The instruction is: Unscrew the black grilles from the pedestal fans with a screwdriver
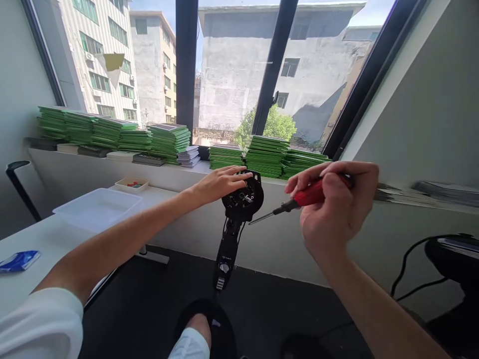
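Note:
In front of me stands a black stand fan without blades or grille, its round motor housing (245,200) facing up towards me with inner parts showing. My left hand (228,182) holds the top left rim of this housing, fingers reaching across it. A red-handled screwdriver (309,194) is gripped in my right hand (339,204), to the right of the fan. Its thin metal shaft points down and left, with the tip close to the housing's lower right edge; whether they touch I cannot tell. Below, the fan's control panel (224,267) carries a knob and several buttons.
Stacks of green-edged books (265,155) line the windowsill. At left, a white table (48,237) bears a clear plastic bin (99,205), a small tray (131,185) with red pieces and a blue packet (19,261). A black object with cables (454,254) is at right.

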Tool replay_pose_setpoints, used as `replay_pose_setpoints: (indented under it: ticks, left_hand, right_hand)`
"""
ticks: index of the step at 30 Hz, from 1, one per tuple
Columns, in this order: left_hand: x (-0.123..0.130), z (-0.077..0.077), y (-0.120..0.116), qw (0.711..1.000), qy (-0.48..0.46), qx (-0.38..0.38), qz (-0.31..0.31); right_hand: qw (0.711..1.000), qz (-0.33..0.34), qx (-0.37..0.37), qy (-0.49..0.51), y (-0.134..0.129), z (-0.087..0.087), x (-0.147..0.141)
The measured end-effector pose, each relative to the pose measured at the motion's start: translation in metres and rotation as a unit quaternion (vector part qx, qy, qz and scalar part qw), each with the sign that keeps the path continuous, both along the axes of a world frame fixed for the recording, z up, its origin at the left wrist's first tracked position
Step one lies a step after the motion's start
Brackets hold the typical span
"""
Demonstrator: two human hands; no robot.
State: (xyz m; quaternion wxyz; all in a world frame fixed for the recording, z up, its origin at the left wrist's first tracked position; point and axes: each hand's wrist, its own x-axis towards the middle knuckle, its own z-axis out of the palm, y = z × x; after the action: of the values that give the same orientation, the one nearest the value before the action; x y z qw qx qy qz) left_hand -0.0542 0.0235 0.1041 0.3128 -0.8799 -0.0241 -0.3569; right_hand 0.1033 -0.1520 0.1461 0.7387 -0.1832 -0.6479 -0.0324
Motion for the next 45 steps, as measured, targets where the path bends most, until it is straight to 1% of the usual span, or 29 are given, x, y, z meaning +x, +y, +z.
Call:
replay_pose_setpoints:
  ticks: [2,4,7,10,12,15,18,21,24,30,33,39,42,45]
  left_hand:
    - [0.000,0.001,0.001,1.000,-0.008,-0.011,-0.007]
    - [0.001,0.000,0.002,0.999,-0.025,-0.022,-0.024]
    - [0.002,-0.003,0.004,0.996,-0.062,-0.042,-0.057]
    - [0.003,-0.006,0.005,0.987,-0.087,-0.088,-0.099]
    - [0.005,-0.007,0.005,0.978,-0.099,-0.126,-0.135]
    - [0.007,-0.009,0.006,0.965,-0.114,-0.165,-0.170]
    - [0.009,-0.011,0.007,0.959,-0.121,-0.183,-0.178]
    - [0.011,-0.013,0.009,0.955,-0.128,-0.194,-0.186]
    - [0.012,-0.015,0.010,0.952,-0.132,-0.200,-0.190]
    - [0.014,-0.016,0.013,0.952,-0.137,-0.188,-0.199]
    - [0.015,-0.017,0.015,0.953,-0.143,-0.181,-0.195]
    - [0.017,-0.018,0.014,0.958,-0.137,-0.179,-0.175]
    - [0.017,-0.018,0.012,0.961,-0.136,-0.176,-0.163]
    - [0.019,-0.019,0.011,0.963,-0.136,-0.174,-0.157]
  right_hand:
    - [0.999,-0.029,0.003,-0.026,0.002,0.001,0.003]
    - [0.997,-0.058,0.023,-0.051,0.002,0.002,0.007]
    - [0.992,-0.077,0.052,-0.083,0.001,0.000,0.013]
    - [0.994,-0.066,0.056,-0.073,0.001,-0.006,0.018]
    - [0.992,-0.067,0.066,-0.085,0.004,-0.012,0.022]
    - [0.979,-0.090,0.065,-0.173,0.012,-0.021,0.028]
    - [0.965,-0.114,0.063,-0.227,0.017,-0.026,0.033]
    - [0.961,-0.123,0.072,-0.235,0.019,-0.026,0.035]
    - [0.959,-0.130,0.064,-0.244,0.021,-0.025,0.035]
    - [0.941,-0.166,0.068,-0.286,0.025,-0.026,0.036]
    - [0.923,-0.209,0.065,-0.318,0.021,-0.022,0.033]
    - [0.858,-0.312,0.047,-0.406,0.002,-0.002,0.017]
    - [0.833,-0.329,0.046,-0.443,-0.005,0.005,0.013]
    - [0.826,-0.332,0.043,-0.453,-0.009,0.007,0.015]
